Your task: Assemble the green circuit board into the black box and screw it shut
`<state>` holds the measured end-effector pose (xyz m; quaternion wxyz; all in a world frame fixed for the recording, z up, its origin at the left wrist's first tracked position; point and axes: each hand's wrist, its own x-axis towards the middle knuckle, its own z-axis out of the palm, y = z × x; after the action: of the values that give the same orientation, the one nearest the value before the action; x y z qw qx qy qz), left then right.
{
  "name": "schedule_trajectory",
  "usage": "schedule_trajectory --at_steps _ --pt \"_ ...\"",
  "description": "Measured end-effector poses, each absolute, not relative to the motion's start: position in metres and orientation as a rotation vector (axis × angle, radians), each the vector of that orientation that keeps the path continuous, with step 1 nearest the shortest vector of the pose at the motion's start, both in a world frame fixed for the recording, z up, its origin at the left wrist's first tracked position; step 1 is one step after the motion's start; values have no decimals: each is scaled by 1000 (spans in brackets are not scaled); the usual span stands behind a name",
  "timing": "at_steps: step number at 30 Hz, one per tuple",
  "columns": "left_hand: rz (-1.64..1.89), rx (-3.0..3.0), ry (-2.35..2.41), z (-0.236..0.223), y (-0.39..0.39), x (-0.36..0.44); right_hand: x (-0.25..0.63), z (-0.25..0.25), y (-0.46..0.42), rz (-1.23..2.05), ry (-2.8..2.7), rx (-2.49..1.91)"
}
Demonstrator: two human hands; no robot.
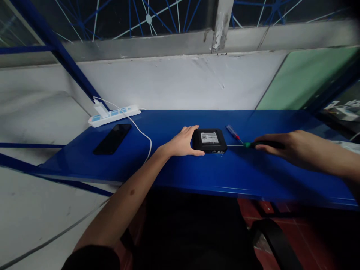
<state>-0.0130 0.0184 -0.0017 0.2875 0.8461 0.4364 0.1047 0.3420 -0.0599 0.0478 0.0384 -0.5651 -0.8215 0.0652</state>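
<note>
A small black box, with a white printed label on top and ports along its near side, lies flat on the blue table. My left hand grips its left side, thumb at the near edge and fingers at the far edge. In my right hand is a screwdriver with a black and green handle. Its thin shaft points left, and the tip is at or close to the box's right side; contact is unclear. Just behind that shaft rests a second screwdriver with a clear and red handle.
At the left, a black phone lies on the table. Behind it sits a white power strip with a plugged-in charger. A white cable loops across the table left of my forearm. The white wall borders the back edge.
</note>
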Motion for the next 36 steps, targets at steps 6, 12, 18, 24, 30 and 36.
schedule_trajectory --at_steps 6,12,18,24,30,36 --pt "307 2276 1167 -3 19 -13 343 50 -56 181 -2531 -1731" --pt "294 2280 1177 -4 20 -13 338 57 -56 229 -2537 -1754" --pt "316 2273 1174 -6 22 -15 333 65 -52 184 -2558 -1754" --pt "335 2302 1170 -8 23 -14 329 67 -54 139 -2544 -1791" --pt "330 2278 1158 -10 23 -15 365 58 -66 378 -2331 -1808" --pt "314 2319 1155 -9 23 -14 393 38 -59 359 -1952 -1980"
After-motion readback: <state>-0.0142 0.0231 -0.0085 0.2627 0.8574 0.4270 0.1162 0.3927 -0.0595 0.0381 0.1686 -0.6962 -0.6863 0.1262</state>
